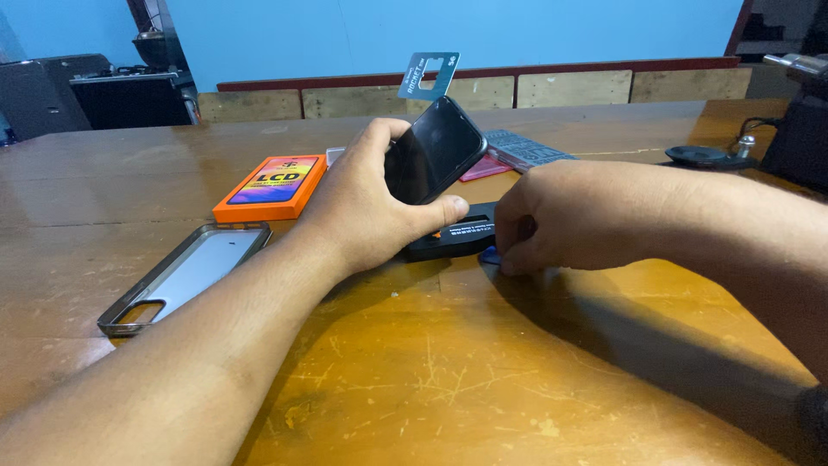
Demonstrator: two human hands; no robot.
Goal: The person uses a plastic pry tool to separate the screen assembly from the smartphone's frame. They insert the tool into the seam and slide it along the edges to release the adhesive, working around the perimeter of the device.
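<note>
My left hand [373, 205] grips a black smartphone [434, 148], holding it tilted up on its lower edge with the dark screen facing me. Under the phone lies a flat black box [460, 238] on the wooden table [448, 371]. My right hand [565, 216] rests on the table just right of that box, fingers curled down around a small blue pick [490, 255], of which only a tip shows.
An orange flat box [272, 186] and a clear phone case with a dark rim [185, 274] lie to the left. Behind the phone are a blue-grey card [429, 74], a patterned mat [523, 148] and a pink item [485, 168]. A black round stand [703, 155] sits far right.
</note>
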